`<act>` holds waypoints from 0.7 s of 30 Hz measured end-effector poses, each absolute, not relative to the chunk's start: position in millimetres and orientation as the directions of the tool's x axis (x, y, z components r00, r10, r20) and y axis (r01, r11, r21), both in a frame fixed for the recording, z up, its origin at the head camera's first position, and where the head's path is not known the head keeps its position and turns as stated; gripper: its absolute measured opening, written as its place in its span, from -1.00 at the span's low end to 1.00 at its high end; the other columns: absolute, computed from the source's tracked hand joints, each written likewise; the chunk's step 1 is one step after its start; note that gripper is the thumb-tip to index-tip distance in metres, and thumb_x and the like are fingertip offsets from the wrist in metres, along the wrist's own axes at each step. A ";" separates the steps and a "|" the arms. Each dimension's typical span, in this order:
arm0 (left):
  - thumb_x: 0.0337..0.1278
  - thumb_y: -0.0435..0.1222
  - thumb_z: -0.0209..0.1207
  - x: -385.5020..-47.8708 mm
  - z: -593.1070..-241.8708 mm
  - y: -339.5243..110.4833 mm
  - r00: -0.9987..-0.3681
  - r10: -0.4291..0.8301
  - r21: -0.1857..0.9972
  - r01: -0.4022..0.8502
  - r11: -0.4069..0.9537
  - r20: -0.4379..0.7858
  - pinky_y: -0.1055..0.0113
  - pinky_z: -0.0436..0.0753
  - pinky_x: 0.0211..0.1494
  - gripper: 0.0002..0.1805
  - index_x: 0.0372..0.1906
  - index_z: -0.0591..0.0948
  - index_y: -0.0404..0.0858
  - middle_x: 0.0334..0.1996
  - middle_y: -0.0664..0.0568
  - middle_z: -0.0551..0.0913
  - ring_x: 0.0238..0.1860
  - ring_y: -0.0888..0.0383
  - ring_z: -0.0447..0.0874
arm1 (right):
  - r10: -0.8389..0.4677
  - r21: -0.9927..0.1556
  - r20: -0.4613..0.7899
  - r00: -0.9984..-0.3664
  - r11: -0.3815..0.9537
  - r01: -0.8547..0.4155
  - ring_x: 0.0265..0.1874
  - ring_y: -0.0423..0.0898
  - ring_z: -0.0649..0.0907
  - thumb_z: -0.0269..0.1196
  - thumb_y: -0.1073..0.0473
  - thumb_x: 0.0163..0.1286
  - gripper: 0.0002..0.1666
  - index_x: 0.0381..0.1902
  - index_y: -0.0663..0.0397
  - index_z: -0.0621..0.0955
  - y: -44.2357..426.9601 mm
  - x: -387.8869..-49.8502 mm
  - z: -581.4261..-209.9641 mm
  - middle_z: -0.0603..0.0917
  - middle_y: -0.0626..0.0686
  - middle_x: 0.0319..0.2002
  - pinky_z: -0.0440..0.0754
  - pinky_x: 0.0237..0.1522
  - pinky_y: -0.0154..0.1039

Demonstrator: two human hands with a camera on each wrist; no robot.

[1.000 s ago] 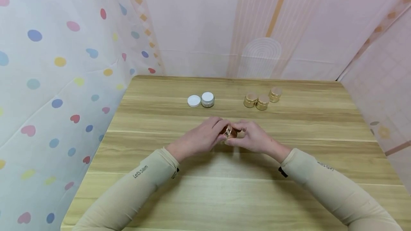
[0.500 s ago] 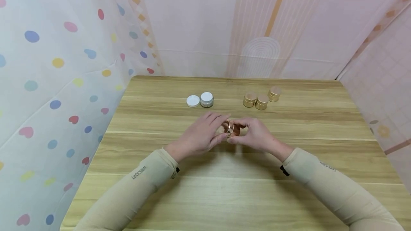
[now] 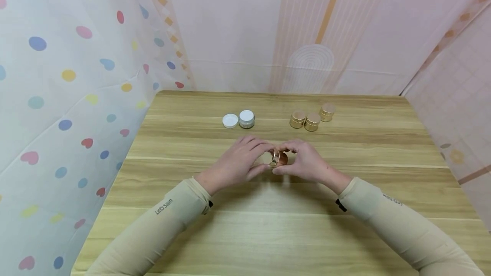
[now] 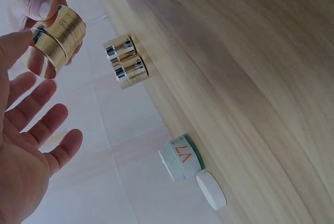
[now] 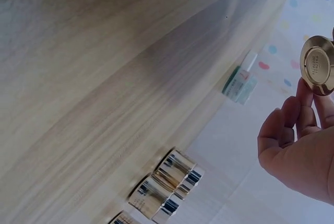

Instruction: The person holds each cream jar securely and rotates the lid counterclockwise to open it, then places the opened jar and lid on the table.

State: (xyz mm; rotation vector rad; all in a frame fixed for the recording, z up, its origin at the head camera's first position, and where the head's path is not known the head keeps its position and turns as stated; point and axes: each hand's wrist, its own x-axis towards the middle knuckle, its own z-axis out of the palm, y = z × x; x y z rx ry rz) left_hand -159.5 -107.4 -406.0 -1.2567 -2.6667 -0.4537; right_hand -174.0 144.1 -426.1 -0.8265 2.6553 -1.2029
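A shiny gold cosmetic jar (image 3: 283, 159), lying on its side in the air above the table, is held between both hands. My right hand (image 3: 308, 163) grips its base end; in the right wrist view the jar's round bottom (image 5: 317, 66) carries small stamped print. The left hand (image 3: 237, 160) pinches the lid end with thumb and forefinger, and its other fingers spread loosely in the left wrist view. A lid seam (image 4: 51, 44) rings the jar there. Whether the lid is loosened on its thread cannot be seen.
Three similar gold jars (image 3: 312, 122) stand in a group toward the back right. A pale glass jar (image 3: 246, 120) with a white top and orange print stands back left, touching or nearly touching a flat white lid (image 3: 230, 121). Patterned cloth (image 3: 230, 29) hangs behind the wooden table (image 3: 268, 233).
The left fingers have opened wider from a close wrap around the lid end, showing more of the jar. Both hands and the jar have shifted very slightly right.
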 end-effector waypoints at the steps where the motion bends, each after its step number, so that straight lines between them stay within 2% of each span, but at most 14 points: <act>1: 0.44 -0.08 0.34 -159.4 -405.7 -107.4 -0.636 0.724 0.206 0.772 0.601 0.267 -0.02 0.44 0.58 -0.42 0.43 0.53 -0.17 0.35 0.01 0.65 0.41 -0.05 0.53 | -0.519 -0.725 0.116 -0.847 0.538 -0.430 0.16 0.01 0.70 0.69 0.02 0.11 -0.40 0.12 -0.04 0.79 144.0 -174.1 -426.1 0.84 -0.05 0.06 0.62 0.34 0.18; 6: 0.38 -0.15 0.40 -159.5 -405.4 -106.7 -0.622 0.737 0.191 0.783 0.592 0.263 -0.02 0.46 0.57 -0.36 0.49 0.52 -0.12 0.39 0.05 0.65 0.42 -0.03 0.54 | -0.521 -0.716 0.107 -0.847 0.551 -0.429 0.15 0.01 0.69 0.69 0.02 0.10 -0.38 0.13 -0.01 0.79 143.8 -173.7 -426.0 0.83 -0.04 0.03 0.62 0.34 0.18; 14: 0.35 -0.07 0.42 -159.2 -406.9 -107.0 -0.630 0.727 0.189 0.776 0.602 0.272 -0.04 0.49 0.53 -0.36 0.44 0.55 -0.15 0.35 0.03 0.66 0.38 -0.04 0.58 | -0.530 -0.704 0.116 -0.840 0.553 -0.446 0.17 0.03 0.71 0.69 0.08 0.09 -0.37 0.14 0.05 0.78 141.9 -173.0 -427.7 0.82 0.02 0.12 0.64 0.33 0.15; 21: 0.30 -0.14 0.46 -158.3 -404.4 -104.5 -0.603 0.751 0.134 0.795 0.591 0.269 -0.03 0.51 0.50 -0.37 0.44 0.57 -0.11 0.30 0.07 0.71 0.37 -0.03 0.58 | -0.519 -0.708 0.107 -0.848 0.559 -0.432 0.12 0.03 0.70 0.68 0.12 0.06 -0.39 0.11 0.06 0.78 141.2 -171.1 -427.3 0.82 0.03 0.09 0.65 0.30 0.15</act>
